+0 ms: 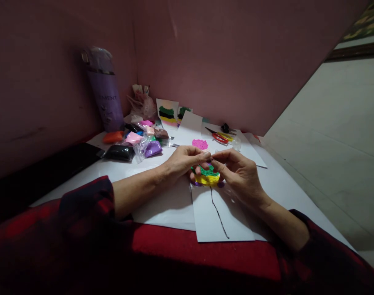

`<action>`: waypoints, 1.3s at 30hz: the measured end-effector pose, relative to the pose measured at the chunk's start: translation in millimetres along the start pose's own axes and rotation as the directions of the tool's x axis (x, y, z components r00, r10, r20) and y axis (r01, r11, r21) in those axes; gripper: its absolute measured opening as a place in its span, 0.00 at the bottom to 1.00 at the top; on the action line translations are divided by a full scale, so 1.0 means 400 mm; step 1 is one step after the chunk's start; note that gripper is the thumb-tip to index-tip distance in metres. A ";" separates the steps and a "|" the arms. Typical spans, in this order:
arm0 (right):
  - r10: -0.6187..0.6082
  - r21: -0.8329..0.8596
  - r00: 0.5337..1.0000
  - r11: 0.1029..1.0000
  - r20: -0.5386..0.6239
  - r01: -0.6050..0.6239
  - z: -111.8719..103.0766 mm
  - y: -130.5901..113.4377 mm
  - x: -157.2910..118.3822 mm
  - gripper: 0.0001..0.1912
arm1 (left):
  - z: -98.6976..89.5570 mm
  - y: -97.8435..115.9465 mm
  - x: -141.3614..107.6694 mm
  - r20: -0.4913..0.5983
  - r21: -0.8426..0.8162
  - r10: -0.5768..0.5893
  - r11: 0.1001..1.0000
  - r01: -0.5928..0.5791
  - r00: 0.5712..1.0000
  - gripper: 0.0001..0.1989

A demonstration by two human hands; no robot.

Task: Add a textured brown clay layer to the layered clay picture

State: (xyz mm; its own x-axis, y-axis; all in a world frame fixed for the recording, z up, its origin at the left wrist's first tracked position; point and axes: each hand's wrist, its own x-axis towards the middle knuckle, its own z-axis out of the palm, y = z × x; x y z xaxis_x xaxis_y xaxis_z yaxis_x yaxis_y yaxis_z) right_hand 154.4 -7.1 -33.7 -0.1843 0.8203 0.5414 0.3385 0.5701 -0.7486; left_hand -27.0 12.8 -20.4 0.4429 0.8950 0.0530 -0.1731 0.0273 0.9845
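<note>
Above a white sheet (205, 221), my left hand (188, 160) and my right hand (239, 174) meet with their fingertips close together. Each has thumb and finger pinched, and whatever lies between them is too small and dark to make out. Beneath the fingers, the sheet bears a textured shape with green (209, 171) and yellow (208, 179) bands and purple bits at its lower edge. A thin dark line (217, 211) runs down from it. Just beyond the hands is a bright pink textured patch (200, 144). My fingers partly cover the shape.
Bagged clay in purple (153, 149), black (118, 152), orange (113, 137) and other colours lies at the left. Behind it stands a purple bottle (106, 96). Red-handled scissors (219, 137) lie behind my right hand. Small painted cards (167, 112) lean at the back wall.
</note>
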 end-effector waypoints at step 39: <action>0.054 0.086 0.998 0.995 0.031 -0.057 0.006 0.004 -0.001 0.13 | -0.005 -0.005 0.006 -0.004 0.030 -0.005 1.000 0.005 1.000 0.11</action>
State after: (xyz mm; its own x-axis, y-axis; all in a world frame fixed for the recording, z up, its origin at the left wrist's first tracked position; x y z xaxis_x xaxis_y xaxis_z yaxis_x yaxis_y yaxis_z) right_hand 152.6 -6.5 -35.9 -0.1939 0.8511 0.4878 0.2676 0.5243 -0.8084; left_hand -27.4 15.7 -22.8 0.4403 0.8966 0.0479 -0.1442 0.0180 0.9894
